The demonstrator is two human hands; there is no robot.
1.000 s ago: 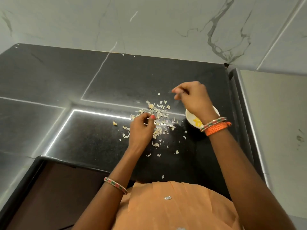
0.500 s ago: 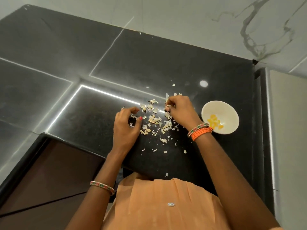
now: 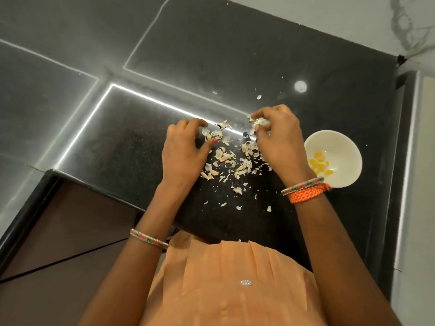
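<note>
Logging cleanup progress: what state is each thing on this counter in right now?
peels: scattered loose on the counter, between both hands.
left hand: fingers curled over peels; hold unclear.
right hand: pinches several peels.
bowl: upright, holds a few yellow pieces.

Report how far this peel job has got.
Done: yellow pieces lie in the bowl. In hand: the left hand and right hand both curl round peels in the heap. Left: most peels lie loose on the counter, some scattered toward its near edge.
</note>
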